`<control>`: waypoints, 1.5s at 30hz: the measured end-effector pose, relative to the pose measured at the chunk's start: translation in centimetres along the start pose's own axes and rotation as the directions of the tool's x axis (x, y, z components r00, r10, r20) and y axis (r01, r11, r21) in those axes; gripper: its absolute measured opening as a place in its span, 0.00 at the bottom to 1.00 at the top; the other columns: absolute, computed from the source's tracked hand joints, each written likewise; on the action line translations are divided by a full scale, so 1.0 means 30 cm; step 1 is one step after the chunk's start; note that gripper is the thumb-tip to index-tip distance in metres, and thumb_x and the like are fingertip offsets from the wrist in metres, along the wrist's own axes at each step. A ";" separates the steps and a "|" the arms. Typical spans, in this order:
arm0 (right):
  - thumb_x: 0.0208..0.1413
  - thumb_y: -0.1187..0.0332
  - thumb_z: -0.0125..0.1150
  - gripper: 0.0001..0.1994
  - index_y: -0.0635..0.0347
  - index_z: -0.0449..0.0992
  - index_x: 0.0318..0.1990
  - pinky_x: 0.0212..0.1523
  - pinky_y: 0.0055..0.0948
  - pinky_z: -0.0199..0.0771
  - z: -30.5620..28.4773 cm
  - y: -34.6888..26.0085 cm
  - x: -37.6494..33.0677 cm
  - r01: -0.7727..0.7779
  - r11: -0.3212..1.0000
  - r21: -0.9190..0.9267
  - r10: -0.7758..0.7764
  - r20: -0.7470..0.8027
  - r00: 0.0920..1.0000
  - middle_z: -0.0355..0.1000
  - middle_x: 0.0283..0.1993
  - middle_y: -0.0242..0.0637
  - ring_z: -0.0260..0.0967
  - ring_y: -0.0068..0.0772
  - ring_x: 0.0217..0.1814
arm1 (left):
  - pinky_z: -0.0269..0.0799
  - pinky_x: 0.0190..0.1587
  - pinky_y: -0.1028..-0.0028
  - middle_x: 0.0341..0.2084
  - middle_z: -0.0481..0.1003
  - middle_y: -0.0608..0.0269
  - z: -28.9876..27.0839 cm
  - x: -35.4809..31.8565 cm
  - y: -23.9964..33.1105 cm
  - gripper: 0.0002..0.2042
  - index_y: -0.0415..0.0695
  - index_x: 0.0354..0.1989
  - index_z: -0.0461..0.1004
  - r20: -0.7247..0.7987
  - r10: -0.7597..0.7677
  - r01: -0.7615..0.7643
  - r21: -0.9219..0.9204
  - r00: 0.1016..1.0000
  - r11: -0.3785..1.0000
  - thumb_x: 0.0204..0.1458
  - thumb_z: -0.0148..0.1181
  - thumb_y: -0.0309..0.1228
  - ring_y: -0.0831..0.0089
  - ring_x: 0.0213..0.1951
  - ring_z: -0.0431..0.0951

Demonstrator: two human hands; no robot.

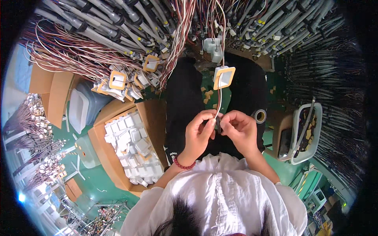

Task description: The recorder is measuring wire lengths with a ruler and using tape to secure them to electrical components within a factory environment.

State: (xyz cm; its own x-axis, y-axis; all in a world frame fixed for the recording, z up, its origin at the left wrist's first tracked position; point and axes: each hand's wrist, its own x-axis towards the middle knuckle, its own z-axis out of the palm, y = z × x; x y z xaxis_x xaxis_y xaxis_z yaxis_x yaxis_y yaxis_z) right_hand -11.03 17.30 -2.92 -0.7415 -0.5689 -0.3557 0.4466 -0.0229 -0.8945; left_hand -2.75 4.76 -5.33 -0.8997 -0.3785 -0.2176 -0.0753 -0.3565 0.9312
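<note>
Over my lap, my left hand is closed, pinching the end of a thin cable of white and brown wires. My right hand meets it from the other side, thumb and fingers closed at a small dark piece between the two hands. What that piece is cannot be made out. Farther up, the same wires run through a white square housing with a tan rim. Above it hangs a grey-white plastic part beside the wires.
Left of my legs, a cardboard box holds many white housings. Rimmed housings lie at the far left below hanging wires. A tape roll is by my right thigh. A white bin stands at right, and grey cable bundles hang ahead.
</note>
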 end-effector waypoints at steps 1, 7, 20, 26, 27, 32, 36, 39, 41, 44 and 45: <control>0.53 0.76 0.57 0.02 0.66 0.72 0.31 0.30 0.16 0.69 0.004 -0.002 -0.001 -0.006 1.000 0.028 0.006 -0.018 1.000 0.71 0.29 0.29 0.67 0.15 0.28 | 0.69 0.27 0.84 0.50 0.69 0.55 0.003 0.009 0.001 0.05 0.36 0.38 0.69 0.000 0.057 -0.057 -0.026 0.998 0.998 0.59 0.48 0.24 0.82 0.32 0.72; 0.54 0.76 0.58 0.03 0.66 0.73 0.33 0.28 0.13 0.65 0.026 0.042 0.013 0.171 0.973 -0.153 -0.202 -0.223 0.954 0.70 0.27 0.26 0.64 0.11 0.27 | 0.66 0.54 0.72 0.56 0.64 0.48 0.013 -0.005 0.016 0.05 0.34 0.38 0.68 0.080 0.166 -0.169 0.043 0.983 0.985 0.60 0.47 0.24 0.69 0.54 0.68; 0.55 0.74 0.56 0.02 0.62 0.71 0.32 0.21 0.15 0.57 -0.005 0.041 0.006 -0.009 0.995 0.103 0.019 -0.105 0.994 0.68 0.27 0.26 0.59 0.11 0.23 | 0.62 0.39 0.83 0.47 0.67 0.63 0.028 0.003 -0.016 0.05 0.36 0.36 0.71 -0.016 -0.098 0.091 -0.248 0.995 0.964 0.59 0.51 0.26 0.84 0.37 0.66; 0.46 0.78 0.53 0.09 0.62 0.69 0.37 0.29 0.20 0.65 -0.140 0.035 0.043 0.077 0.960 -0.268 -0.108 -0.102 0.989 0.67 0.34 0.32 0.65 0.22 0.31 | 0.73 0.51 0.67 0.49 0.66 0.60 -0.020 0.021 0.015 0.08 0.36 0.36 0.71 -0.099 -0.121 0.071 -0.404 0.988 0.912 0.60 0.50 0.29 0.72 0.46 0.72; 0.46 0.80 0.52 0.13 0.63 0.69 0.42 0.36 0.22 0.69 -0.119 0.026 0.055 0.209 0.721 -0.661 -0.333 -0.067 0.940 0.67 0.41 0.33 0.67 0.25 0.39 | 0.73 0.50 0.67 0.48 0.65 0.60 -0.018 0.022 0.021 0.08 0.35 0.36 0.71 -0.094 -0.105 0.063 -0.372 0.990 0.926 0.60 0.50 0.28 0.73 0.46 0.72; 0.50 0.79 0.59 0.13 0.66 0.74 0.46 0.47 0.23 0.67 -0.054 -0.032 0.058 0.035 0.994 -0.101 -0.029 0.057 0.998 0.70 0.43 0.34 0.67 0.24 0.44 | 0.75 0.48 0.68 0.50 0.65 0.59 -0.007 0.005 0.016 0.08 0.37 0.36 0.70 -0.046 -0.076 0.064 -0.228 0.996 0.972 0.60 0.49 0.30 0.73 0.45 0.73; 0.51 0.76 0.61 0.05 0.68 0.77 0.35 0.39 0.20 0.68 -0.041 -0.011 0.071 0.113 0.966 -0.232 -0.104 0.053 0.993 0.72 0.37 0.34 0.68 0.21 0.38 | 0.75 0.49 0.67 0.51 0.63 0.59 -0.012 0.006 0.006 0.08 0.35 0.36 0.71 -0.023 -0.101 0.092 -0.247 0.995 0.965 0.60 0.49 0.27 0.75 0.48 0.70; 0.51 0.75 0.60 0.03 0.66 0.77 0.30 0.30 0.17 0.66 -0.043 0.044 0.097 0.053 0.998 -0.044 -0.060 -0.176 0.982 0.72 0.29 0.30 0.67 0.17 0.28 | 0.76 0.49 0.64 0.60 0.56 0.56 0.001 0.002 0.008 0.08 0.35 0.37 0.72 -0.006 -0.051 0.045 -0.355 0.999 0.934 0.60 0.49 0.27 0.71 0.54 0.67; 0.52 0.74 0.59 0.04 0.65 0.78 0.29 0.29 0.18 0.65 -0.051 0.075 0.119 0.001 1.000 0.017 0.004 -0.291 0.957 0.72 0.26 0.30 0.66 0.17 0.26 | 0.76 0.49 0.64 0.61 0.55 0.56 0.000 0.008 0.020 0.08 0.35 0.37 0.73 -0.015 -0.007 0.003 -0.257 1.000 0.966 0.59 0.50 0.27 0.71 0.55 0.66; 0.52 0.72 0.60 0.05 0.65 0.78 0.29 0.28 0.18 0.66 -0.009 0.064 0.101 -0.073 0.988 0.135 0.109 -0.277 0.955 0.72 0.25 0.30 0.66 0.18 0.26 | 0.77 0.46 0.70 0.62 0.55 0.57 0.001 -0.004 -0.002 0.08 0.35 0.38 0.74 -0.039 -0.089 0.080 -0.183 0.995 0.980 0.58 0.53 0.27 0.73 0.50 0.71; 0.52 0.72 0.60 0.05 0.65 0.78 0.29 0.28 0.18 0.66 0.006 0.056 0.101 -0.074 0.988 0.136 0.110 -0.277 0.954 0.72 0.25 0.30 0.66 0.18 0.26 | 0.77 0.44 0.72 0.61 0.55 0.57 -0.002 -0.001 -0.005 0.08 0.34 0.38 0.74 -0.052 -0.138 0.130 -0.138 0.989 0.982 0.58 0.53 0.27 0.74 0.47 0.73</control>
State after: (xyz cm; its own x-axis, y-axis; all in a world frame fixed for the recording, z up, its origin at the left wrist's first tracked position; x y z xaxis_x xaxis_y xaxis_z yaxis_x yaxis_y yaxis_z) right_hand -12.43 15.38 -5.45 -0.7976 -0.3174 -0.5130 0.5643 -0.0922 -0.8204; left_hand -2.70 4.78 -5.50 -0.8571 -0.3692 -0.3593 -0.1315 -0.5176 0.8455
